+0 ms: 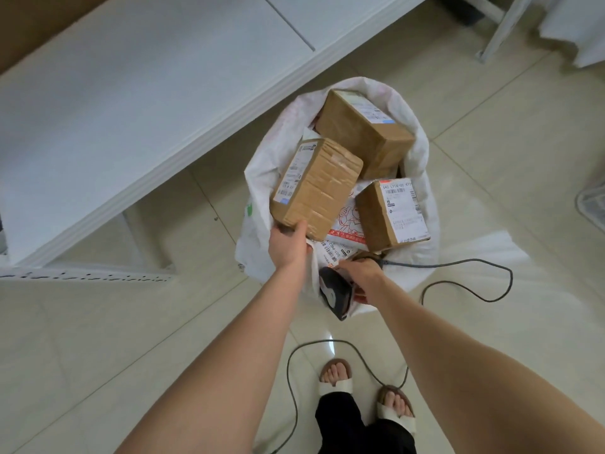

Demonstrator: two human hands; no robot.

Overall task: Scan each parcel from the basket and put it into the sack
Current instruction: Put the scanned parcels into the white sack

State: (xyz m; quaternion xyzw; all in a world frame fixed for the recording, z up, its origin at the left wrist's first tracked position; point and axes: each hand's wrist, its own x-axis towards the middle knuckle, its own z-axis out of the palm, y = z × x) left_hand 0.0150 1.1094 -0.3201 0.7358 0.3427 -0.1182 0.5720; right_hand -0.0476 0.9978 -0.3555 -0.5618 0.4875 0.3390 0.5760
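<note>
A white sack (258, 172) stands open on the floor and holds several parcels. My left hand (288, 247) grips the near end of a brown cardboard box (322, 188) with a white label, held over the sack's mouth. My right hand (361, 273) grips a black handheld scanner (334, 296) at the sack's near rim; its head points down toward me. Inside lie a large brown box (360, 132) at the back, a smaller labelled box (389, 214) at the right, and a white and red mailer bag (347, 224) under them. The basket is out of view.
A white table (131, 103) runs along the left, its edge close to the sack. The scanner's grey cable (474, 280) loops over the tiled floor at right and past my sandalled feet (363, 388). A white frame leg (497, 31) stands at top right.
</note>
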